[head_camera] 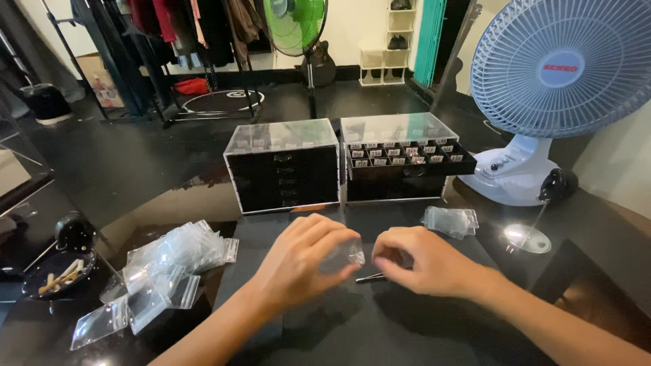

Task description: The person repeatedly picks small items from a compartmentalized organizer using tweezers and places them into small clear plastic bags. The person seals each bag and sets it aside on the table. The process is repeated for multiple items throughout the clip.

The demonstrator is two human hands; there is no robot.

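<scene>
My left hand point(306, 257) holds a small clear zip bag point(351, 253) between thumb and fingers above the dark table point(380, 325). My right hand point(424, 261) is curled close beside it, fingertips near the bag's edge. Metal tweezers point(369, 277) poke out from under my right hand, lying on the table; whether the hand grips them I cannot tell. Behind the hands stand two black drawer cabinets with clear tops, the left one point(285, 166) closed, the right one point(400, 159) with its top drawer pulled out showing several small labelled compartments.
A heap of clear zip bags point(163, 271) lies at the left, a smaller stack point(451, 220) at the right. A blue table fan point(556, 81) stands at the right rear. A dark ashtray point(57, 271) sits at the far left. A small mirror stand point(527, 237) is near the fan.
</scene>
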